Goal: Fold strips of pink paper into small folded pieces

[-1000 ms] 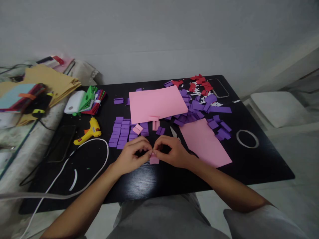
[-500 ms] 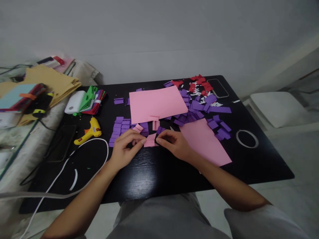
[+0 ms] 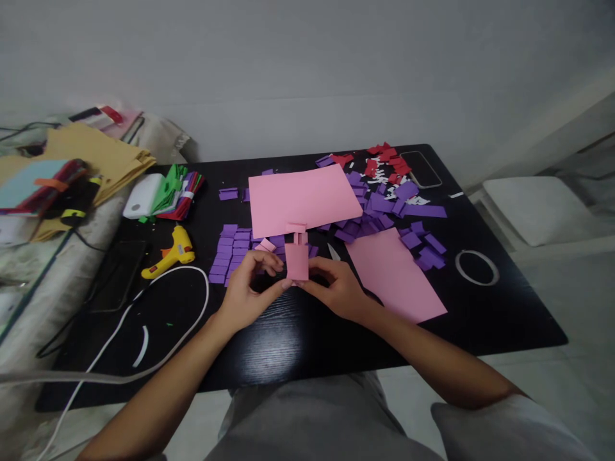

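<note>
Between my two hands a small pink paper piece (image 3: 296,261) stands with its long side pointing away from me. The thumb and fingers of my left hand (image 3: 250,288) pinch its lower left corner. At its lower right edge my right hand (image 3: 339,288) grips it too. Just beyond lie small folded pink pieces (image 3: 266,245), partly hidden by the held one. A large pink sheet (image 3: 305,200) lies behind them, and another pink sheet (image 3: 396,275) is right of my right hand. Rows of folded purple pieces (image 3: 231,253) lie beyond my left hand.
A yellow glue gun (image 3: 175,253) and a white cable (image 3: 207,301) are on the left. Loose purple pieces (image 3: 379,205), red scraps (image 3: 396,165) and white scraps lie at the back right. A scissor blade (image 3: 333,252) shows beside my right hand; a tape ring (image 3: 476,267) is far right.
The small pink piece has turned from lying crosswise to pointing away from me. Both hands have closed in on its near end, and more of the scissors shows.
</note>
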A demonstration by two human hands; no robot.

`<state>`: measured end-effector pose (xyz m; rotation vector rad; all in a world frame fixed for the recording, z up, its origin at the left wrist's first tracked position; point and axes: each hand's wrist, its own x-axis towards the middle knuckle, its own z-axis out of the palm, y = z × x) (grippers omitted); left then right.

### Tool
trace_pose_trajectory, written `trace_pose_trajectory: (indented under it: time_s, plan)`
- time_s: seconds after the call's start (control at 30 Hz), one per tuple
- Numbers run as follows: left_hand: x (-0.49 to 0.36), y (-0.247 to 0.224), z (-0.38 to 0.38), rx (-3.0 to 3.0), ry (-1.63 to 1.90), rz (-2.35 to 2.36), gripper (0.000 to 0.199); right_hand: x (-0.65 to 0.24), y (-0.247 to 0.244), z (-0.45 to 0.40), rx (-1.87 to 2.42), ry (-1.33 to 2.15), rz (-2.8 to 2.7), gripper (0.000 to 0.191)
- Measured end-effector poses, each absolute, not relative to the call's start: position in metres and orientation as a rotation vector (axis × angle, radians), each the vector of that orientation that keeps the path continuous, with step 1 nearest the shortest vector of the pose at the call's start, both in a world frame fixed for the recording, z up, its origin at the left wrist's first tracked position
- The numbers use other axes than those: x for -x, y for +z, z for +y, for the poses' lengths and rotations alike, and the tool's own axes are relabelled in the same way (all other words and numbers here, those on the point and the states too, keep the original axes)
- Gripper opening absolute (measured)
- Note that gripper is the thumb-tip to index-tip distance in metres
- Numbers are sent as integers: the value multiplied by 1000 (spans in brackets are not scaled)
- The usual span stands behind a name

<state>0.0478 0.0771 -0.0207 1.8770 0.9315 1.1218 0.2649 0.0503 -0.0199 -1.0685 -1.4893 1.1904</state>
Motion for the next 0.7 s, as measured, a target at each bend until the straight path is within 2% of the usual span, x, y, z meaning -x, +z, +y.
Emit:
trace_pose_trajectory:
  time_s: [0.13,0.3,0.43,0.53,0.6,0.7]
  plan:
    - [-49,-22,75,-1768,1021,891,37,-265,-19,47,1059,1101,-1591,25]
    - [-51,-18,73,-1850,1067,962,24,-263,-22,47,1099,1021,-1583,31]
    - [-49,-13,74,-2000,1176,883,19,-265,-20,47,1124,913,-1577,22]
    - [-47,-10,74,-2080,1307,867,23,-267,-15,45,1110,753,-1588,18]
    - [-46,-10,74,-2120,1379,866,28,-267,-14,44,1082,836,-1548,17]
    - [-46,-11,73,-2172,1387,844,32,-263,-17,41,985,1196,-1392,20]
